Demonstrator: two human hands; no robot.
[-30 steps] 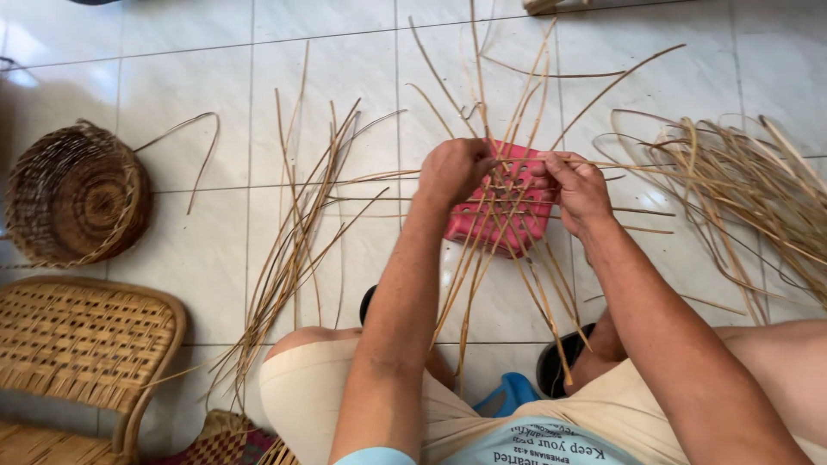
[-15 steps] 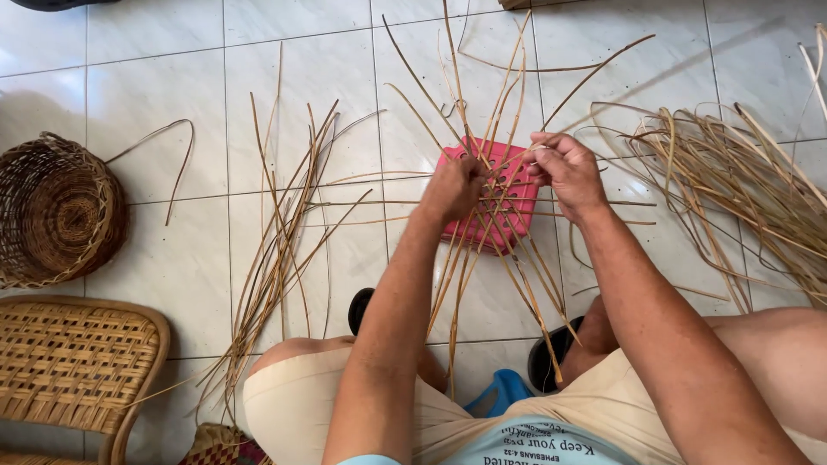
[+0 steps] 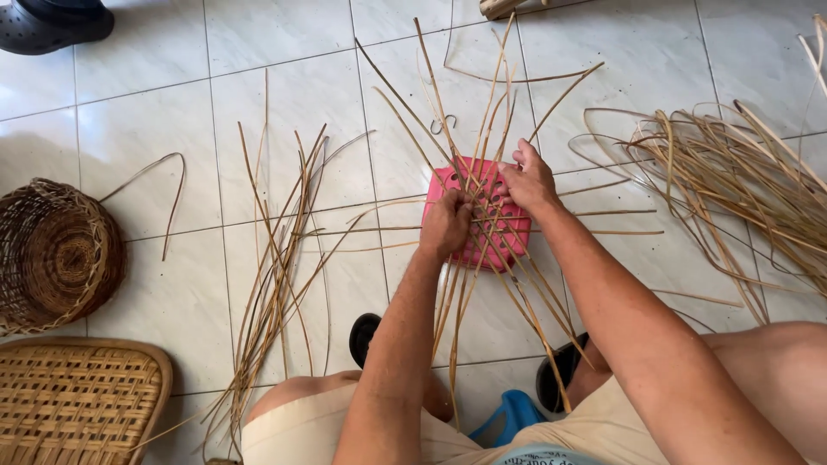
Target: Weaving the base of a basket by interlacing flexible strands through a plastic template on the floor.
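Two hands press on the pink perforated plastic base point(image 3: 482, 215): left hand point(image 3: 445, 222) fisted on rattan strips point(image 3: 469, 284) at its near-left edge, having slid nearer. Right hand point(image 3: 527, 178) stays spread across its far-right edge. Beyond its right lies a loose strip pile point(image 3: 741, 181).

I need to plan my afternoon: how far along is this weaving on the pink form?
Early stage. Done: several cane strips are laid crossing over the pink form. In hand: the left hand and right hand press and work the strips at the crossing. Left: the strip ends fan out loose with no sides woven, and two bundles lie unused on the floor.
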